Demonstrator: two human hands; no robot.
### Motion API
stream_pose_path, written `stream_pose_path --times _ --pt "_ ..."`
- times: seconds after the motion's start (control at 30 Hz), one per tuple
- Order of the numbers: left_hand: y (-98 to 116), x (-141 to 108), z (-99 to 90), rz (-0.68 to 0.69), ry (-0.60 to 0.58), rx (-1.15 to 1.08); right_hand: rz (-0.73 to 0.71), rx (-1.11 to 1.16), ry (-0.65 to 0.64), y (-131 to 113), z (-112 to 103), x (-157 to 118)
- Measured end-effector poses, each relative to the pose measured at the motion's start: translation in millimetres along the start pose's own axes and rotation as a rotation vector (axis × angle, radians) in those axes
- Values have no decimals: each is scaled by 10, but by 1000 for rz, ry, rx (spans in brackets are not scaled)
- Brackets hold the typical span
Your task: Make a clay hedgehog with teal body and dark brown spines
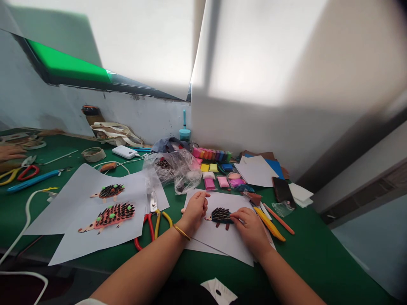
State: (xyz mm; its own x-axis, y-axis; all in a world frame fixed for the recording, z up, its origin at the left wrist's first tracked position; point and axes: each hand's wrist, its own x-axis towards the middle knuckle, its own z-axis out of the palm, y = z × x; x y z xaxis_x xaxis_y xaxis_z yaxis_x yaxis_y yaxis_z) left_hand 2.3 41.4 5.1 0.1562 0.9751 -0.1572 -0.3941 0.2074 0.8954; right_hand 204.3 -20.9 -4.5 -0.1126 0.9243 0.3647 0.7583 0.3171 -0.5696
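A small hedgehog figure with dark spikes, a blue-green body and brown feet lies on white paper. My right hand touches its rear end, thumb and fingertips pinched together; whatever is between them is too small to make out. Just left of the figure, my left hand is curled closed above the sheet, and its palm is hidden. Pliers with red and yellow handles lie beside my left forearm. A yellow utility knife and an orange stick are to the right of my right hand.
Two spiky hedgehogs, one pink and one darker, lie on sheets at left. Coloured clay packets, a plastic bag and a phone sit farther back. Another person's hand rests at far left near pliers.
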Motion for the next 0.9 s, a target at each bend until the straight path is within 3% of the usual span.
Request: stream_pose_path --times 0.9 --pt "-20 22 -2 5 20 20 90 108 -63 19 0 28"
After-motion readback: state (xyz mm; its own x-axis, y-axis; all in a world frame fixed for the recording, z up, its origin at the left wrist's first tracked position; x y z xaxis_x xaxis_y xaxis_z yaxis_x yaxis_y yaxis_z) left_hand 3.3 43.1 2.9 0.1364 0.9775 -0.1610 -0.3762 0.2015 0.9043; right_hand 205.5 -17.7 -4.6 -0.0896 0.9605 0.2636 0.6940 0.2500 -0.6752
